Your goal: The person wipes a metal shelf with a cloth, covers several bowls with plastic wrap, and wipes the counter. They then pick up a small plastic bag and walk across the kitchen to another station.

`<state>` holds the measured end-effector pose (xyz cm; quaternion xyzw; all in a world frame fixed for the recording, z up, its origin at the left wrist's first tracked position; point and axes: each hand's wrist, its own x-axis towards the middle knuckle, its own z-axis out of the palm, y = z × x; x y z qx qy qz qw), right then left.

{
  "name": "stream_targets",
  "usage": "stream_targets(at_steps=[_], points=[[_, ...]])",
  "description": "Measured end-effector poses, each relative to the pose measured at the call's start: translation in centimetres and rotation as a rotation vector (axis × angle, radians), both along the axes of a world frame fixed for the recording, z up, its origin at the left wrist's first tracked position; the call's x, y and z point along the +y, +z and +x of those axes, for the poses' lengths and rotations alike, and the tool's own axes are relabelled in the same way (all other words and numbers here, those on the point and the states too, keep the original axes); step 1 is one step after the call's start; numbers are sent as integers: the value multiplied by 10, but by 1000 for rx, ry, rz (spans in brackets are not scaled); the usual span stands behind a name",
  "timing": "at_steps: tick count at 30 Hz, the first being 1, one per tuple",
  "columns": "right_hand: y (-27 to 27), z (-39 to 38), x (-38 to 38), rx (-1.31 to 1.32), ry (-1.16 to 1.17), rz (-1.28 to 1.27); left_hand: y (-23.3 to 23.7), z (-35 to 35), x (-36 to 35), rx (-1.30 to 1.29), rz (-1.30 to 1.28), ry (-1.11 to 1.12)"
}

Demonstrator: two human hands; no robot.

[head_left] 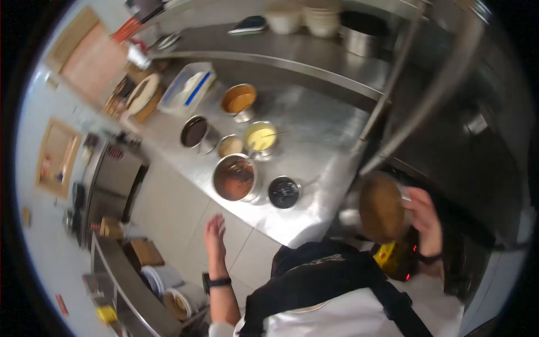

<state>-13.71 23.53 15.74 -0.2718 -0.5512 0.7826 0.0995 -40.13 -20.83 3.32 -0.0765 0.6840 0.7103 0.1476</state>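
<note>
My right hand (425,210) is closed on the right side of a metal pot (382,208) with brown contents, blurred by motion and tilted towards me. Below the pot, a dark device with a yellow patch and red lights (396,258) is partly covered. My left hand (214,227) hangs in the air over the floor, fingers stretched out and holding nothing. Nearest to it on the steel table stands a large metal pot (234,177) with reddish-brown contents. Beside that one are a small pot of black stuff (284,192) and a pot of yellow cream (260,137) with a utensil in it.
Further back on the steel table (320,118) are a pot of orange-brown sauce (240,99), a dark-filled pot (196,132) and a plastic tub (186,90) with a blue edge. A shelf (269,55) runs above. Lower left, a steel counter (120,275) stands beside white buckets (182,303).
</note>
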Motion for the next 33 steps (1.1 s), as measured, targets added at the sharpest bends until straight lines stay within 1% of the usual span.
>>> stream_targets(at_steps=[1,2,3,5,7,8,9,11,12,13,14,15,16,17,18,19,20,21,22,23,25,26,27,29,31,32,33], points=[[8,21,10,37,-100,77,8,-22,2,37,-22,16],[32,33,10,109,-176,156,6,-47,0,57,-12,30],[27,58,35,129,-157,186,9,-68,3,112,-8,33],[31,80,60,159,-349,173,19,-106,17,152,-116,17],[48,71,70,112,-534,159,16,-145,35,162,-270,-6],[28,85,104,128,-538,210,2,-170,38,223,-362,-46],[11,87,132,126,-539,206,-12,-192,41,282,-455,-93],[-18,85,170,202,-871,162,-23,-218,55,248,-484,-90],[-35,85,189,200,-888,160,-28,-231,61,224,-503,-82],[-49,85,207,221,-784,130,-40,-245,62,244,-513,-103],[-51,84,214,238,-676,107,-52,-258,63,198,-534,-125],[-35,72,195,232,-687,123,-64,-270,63,149,-551,-144],[-6,46,149,168,-720,154,-73,-279,63,142,-537,-158],[14,26,109,101,-757,185,-82,-288,64,39,-476,-216],[16,21,81,64,-740,295,-90,-295,67,-63,-417,-277],[5,31,70,30,-676,315,-92,-299,71,-67,-408,-300],[8,27,40,-22,-579,359,-91,-299,74,-102,-431,-340],[10,19,10,-72,-593,321,-92,-301,78,-135,-456,-382],[12,15,-15,-118,-586,278,-100,-308,81,-47,-630,-432],[6,14,-33,-81,-592,243,-112,-315,83,-45,-624,-461],[-11,23,-55,-114,-601,219,-131,-325,85,291,-845,-466],[-17,24,-65,-127,-615,194,-130,-324,87,353,-781,-438],[-21,25,-73,-136,-628,168,-127,-324,88,357,-776,-456],[-30,25,-83,-162,-661,142,-121,-323,89,239,-384,-259],[-33,17,-92,-172,-634,125,-122,-339,70,536,-705,-205],[-35,12,-94,-213,-605,119,-96,-326,61,589,-709,-205],[-36,5,-97,-257,-590,115,-159,-362,35,747,-751,-117]])
